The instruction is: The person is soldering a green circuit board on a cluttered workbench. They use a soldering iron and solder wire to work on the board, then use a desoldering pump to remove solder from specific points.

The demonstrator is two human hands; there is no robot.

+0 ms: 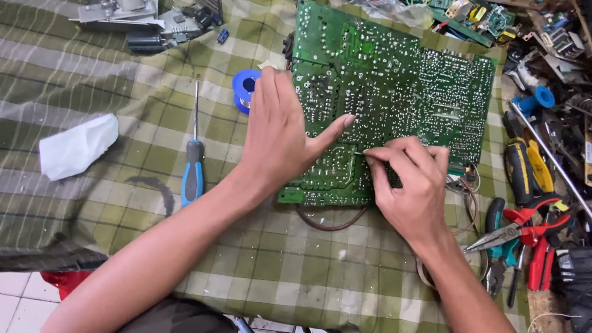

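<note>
The surface (pixel 92 74) in front of me is covered with a green checked cloth, a little wrinkled; at the lower left a piece of white tiled floor (pixel 18 296) shows under its edge. On the cloth, a bit right of the middle, lies a large green circuit board (pixel 394 80) with its solder side up.

My left hand (pixel 277 135) rests flat on the board's left part, fingers together and the thumb spread out toward the right. My right hand (pixel 410 185) is at the board's lower edge, its fingers pinching a small thin metal part (pixel 359 153); what this part is, I cannot make out.

Along the right edge is a crowded heap of tools (pixel 530 203), with pliers with red and yellow handles, partly cut off. Left of my arm lies a blue-handled screwdriver (pixel 193 160), and further left a crumpled white tissue (pixel 77 147). A blue solder spool (pixel 245 87) is half hidden behind my left hand. Brown wires (pixel 330 225) come out from under the board.
</note>
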